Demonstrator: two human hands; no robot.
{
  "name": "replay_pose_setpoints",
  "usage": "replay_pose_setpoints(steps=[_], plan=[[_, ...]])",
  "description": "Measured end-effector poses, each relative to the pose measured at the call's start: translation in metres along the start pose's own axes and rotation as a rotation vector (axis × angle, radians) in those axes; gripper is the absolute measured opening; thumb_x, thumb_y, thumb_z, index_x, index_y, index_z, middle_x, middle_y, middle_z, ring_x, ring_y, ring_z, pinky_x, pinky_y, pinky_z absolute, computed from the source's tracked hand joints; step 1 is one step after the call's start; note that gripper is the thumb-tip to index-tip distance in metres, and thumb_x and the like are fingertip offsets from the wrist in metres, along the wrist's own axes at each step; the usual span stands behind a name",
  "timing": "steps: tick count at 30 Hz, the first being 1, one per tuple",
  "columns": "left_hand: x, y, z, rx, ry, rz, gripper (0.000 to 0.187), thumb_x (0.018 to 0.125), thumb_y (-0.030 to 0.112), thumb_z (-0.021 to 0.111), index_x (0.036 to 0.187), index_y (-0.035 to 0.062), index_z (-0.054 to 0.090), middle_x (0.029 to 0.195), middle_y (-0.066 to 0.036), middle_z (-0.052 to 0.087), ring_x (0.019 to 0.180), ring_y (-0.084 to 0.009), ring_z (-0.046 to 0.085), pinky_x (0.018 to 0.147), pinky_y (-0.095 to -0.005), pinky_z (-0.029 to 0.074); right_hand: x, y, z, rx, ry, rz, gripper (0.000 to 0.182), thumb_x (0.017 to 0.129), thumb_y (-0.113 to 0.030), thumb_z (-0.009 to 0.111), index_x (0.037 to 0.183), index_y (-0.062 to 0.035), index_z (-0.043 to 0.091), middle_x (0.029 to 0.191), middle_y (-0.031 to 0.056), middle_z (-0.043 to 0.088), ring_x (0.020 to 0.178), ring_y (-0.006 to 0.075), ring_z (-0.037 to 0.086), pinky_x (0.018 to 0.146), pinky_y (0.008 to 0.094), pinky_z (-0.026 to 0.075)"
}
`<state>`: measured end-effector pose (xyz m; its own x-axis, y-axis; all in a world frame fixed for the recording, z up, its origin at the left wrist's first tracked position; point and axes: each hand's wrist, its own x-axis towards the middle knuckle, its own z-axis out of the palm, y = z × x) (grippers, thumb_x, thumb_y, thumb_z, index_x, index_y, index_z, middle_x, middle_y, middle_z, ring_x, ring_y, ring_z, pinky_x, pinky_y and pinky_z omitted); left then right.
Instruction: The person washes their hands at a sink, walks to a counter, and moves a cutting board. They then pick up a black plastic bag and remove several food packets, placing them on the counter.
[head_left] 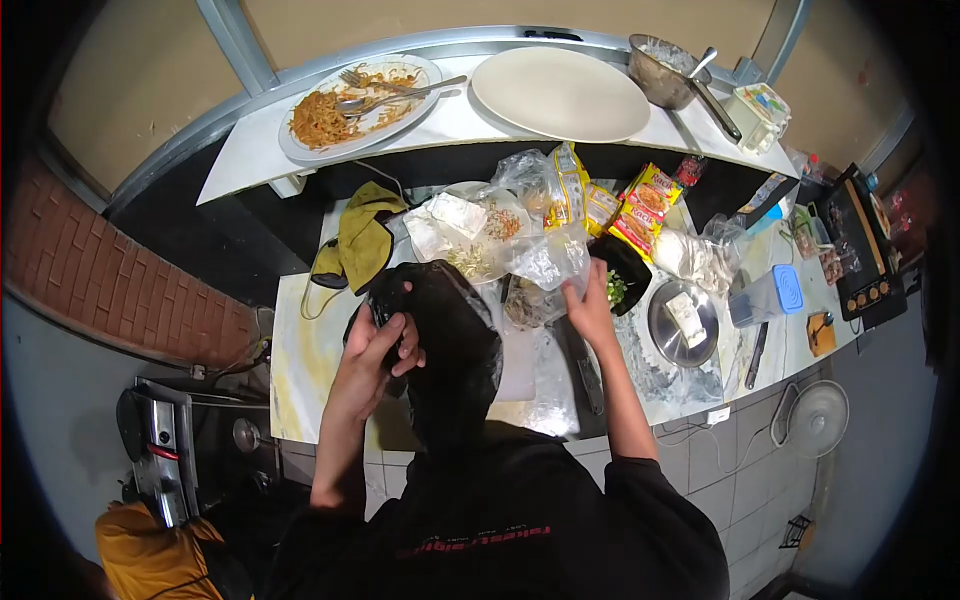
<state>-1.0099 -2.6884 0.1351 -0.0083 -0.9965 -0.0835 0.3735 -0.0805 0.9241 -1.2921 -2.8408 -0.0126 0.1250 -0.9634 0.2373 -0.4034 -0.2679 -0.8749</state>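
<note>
My left hand (383, 340) is closed on the edge of a black plastic bag (455, 340), which hangs in front of my chest and hides part of the counter. My right hand (590, 305), fingers pinched, grips a clear plastic bag (552, 258) over the counter. Just right of that hand is a black container (628, 262) with chopped green pieces (615, 288). Behind the hands lies a large plate (490, 215) with white blocks (458, 214) and chopped bits on it. Below the clear bag sits another bag (530, 303) with contents I cannot make out.
Yellow seasoning packets (645, 210) lie at the back. A knife (588, 385) rests near the front edge. To the right are a metal plate (670, 350), a blue-lidded container (765, 297) and another knife (757, 355). The shelf holds a noodle plate (300, 150) and a pan (655, 80).
</note>
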Motion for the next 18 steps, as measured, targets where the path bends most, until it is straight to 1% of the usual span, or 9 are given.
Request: replay_pose_setpoints(steps=[2,4,6,10,11,12,14,15,18], plan=[[-0.001,0.007,0.001,0.024,-0.025,-0.013,0.035,0.100,0.019,0.043,0.133,0.0088,0.039,0.069,0.000,0.041,0.049,-0.0078,0.036,0.065,-0.0294,0.045,-0.006,-0.012,-0.003,-0.222,0.157,-0.178,0.048,0.082,-0.004,0.055,0.128,0.0046,0.044,0.132,0.0225,0.042,0.124,0.0395,0.041,0.105,0.0428,0.033],[-0.003,0.012,-0.001,0.057,0.001,0.020,0.035,0.100,0.019,0.043,0.133,0.0078,0.039,0.068,0.000,0.042,0.048,-0.0074,0.035,0.063,-0.0290,0.045,-0.009,-0.013,0.000,-0.190,0.237,-0.222,0.055,0.075,0.003,0.055,0.129,-0.0007,0.046,0.133,0.0219,0.042,0.123,0.0409,0.042,0.105,0.0441,0.034],[-0.001,0.012,-0.007,0.070,0.019,0.024,0.035,0.100,0.020,0.043,0.133,0.0073,0.040,0.068,0.000,0.042,0.048,-0.0069,0.034,0.063,-0.0289,0.045,-0.011,-0.004,0.006,-0.306,0.034,-0.398,0.061,0.070,0.007,0.053,0.129,-0.0063,0.049,0.133,0.0198,0.043,0.122,0.0396,0.044,0.105,0.0441,0.034],[0.000,0.012,-0.014,0.051,0.050,0.044,0.037,0.100,0.021,0.043,0.134,0.0069,0.041,0.068,0.000,0.042,0.047,-0.0067,0.032,0.063,-0.0287,0.045,-0.016,0.010,0.016,-0.541,-0.196,-0.360,0.057,0.062,0.008,0.057,0.117,-0.0091,0.060,0.125,0.0154,0.049,0.112,0.0360,0.050,0.100,0.0418,0.039],[-0.003,0.012,-0.016,0.036,0.055,0.040,0.036,0.100,0.019,0.044,0.134,0.0070,0.040,0.068,0.000,0.042,0.048,-0.0071,0.034,0.063,-0.0285,0.045,-0.016,0.004,0.016,-0.563,-0.179,-0.361,0.045,0.068,-0.001,0.062,0.112,-0.0076,0.062,0.121,0.0164,0.050,0.109,0.0352,0.050,0.098,0.0436,0.040],[-0.004,0.011,-0.018,0.019,0.060,0.032,0.035,0.100,0.018,0.044,0.133,0.0072,0.039,0.068,-0.001,0.042,0.049,-0.0074,0.036,0.063,-0.0282,0.046,-0.015,-0.001,0.017,-0.563,-0.179,-0.359,0.045,0.068,-0.001,0.062,0.112,-0.0076,0.062,0.121,0.0164,0.050,0.109,0.0352,0.050,0.098,0.0436,0.040],[-0.007,0.007,-0.024,0.011,0.079,0.006,0.036,0.100,0.018,0.044,0.134,0.0075,0.039,0.068,-0.001,0.042,0.049,-0.0073,0.035,0.063,-0.0279,0.046,-0.021,-0.013,0.020,-0.595,-0.173,-0.317,0.039,0.075,-0.017,0.066,0.111,-0.0038,0.063,0.125,0.0194,0.048,0.116,0.0376,0.046,0.102,0.0465,0.036],[-0.006,0.005,-0.026,0.005,0.096,-0.010,0.036,0.100,0.018,0.044,0.134,0.0078,0.039,0.068,-0.001,0.042,0.050,-0.0072,0.035,0.063,-0.0275,0.046,-0.021,-0.013,0.021,-0.655,-0.241,-0.317,0.057,0.076,-0.041,0.070,0.118,-0.0036,0.059,0.131,0.0227,0.043,0.124,0.0414,0.039,0.104,0.0509,0.032],[-0.007,-0.002,-0.030,0.011,0.100,-0.001,0.035,0.100,0.017,0.044,0.134,0.0090,0.039,0.068,-0.001,0.042,0.049,-0.0068,0.033,0.060,-0.0257,0.045,-0.021,-0.013,0.030,-0.686,-0.278,-0.394,0.072,0.072,-0.047,0.074,0.126,-0.0058,0.052,0.140,0.0228,0.034,0.131,0.0433,0.031,0.106,0.0537,0.029]])
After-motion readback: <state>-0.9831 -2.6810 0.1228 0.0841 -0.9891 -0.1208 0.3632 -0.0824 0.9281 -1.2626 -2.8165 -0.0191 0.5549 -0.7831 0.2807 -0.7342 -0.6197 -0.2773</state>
